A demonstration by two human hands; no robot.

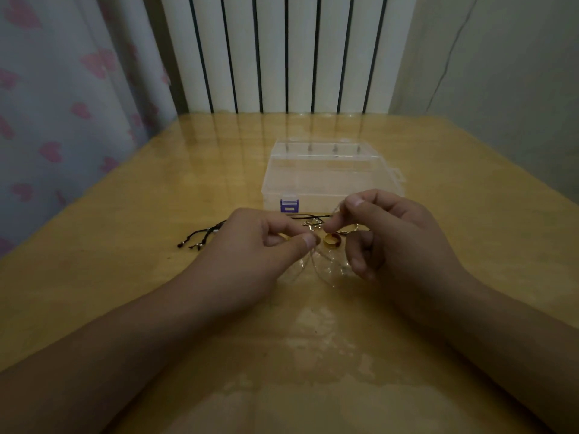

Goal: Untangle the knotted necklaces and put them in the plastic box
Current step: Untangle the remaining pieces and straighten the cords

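A thin pale chain necklace (316, 264) hangs in loops between my two hands, just above the wooden table (131, 277). My left hand (260, 245) pinches it between thumb and forefinger. My right hand (385, 233) pinches another part of the same chain a little higher. A black cord necklace (200, 238) lies on the table to the left, its cord running behind my hands. The clear plastic box (329, 173) stands closed just beyond my hands, with a purple label on its front.
A gold ring (331, 240) lies on the table between my hands. A white radiator (282, 51) stands behind the table, and a curtain with pink hearts (62, 104) hangs at the left. A glossy clear sheet covers the tabletop.
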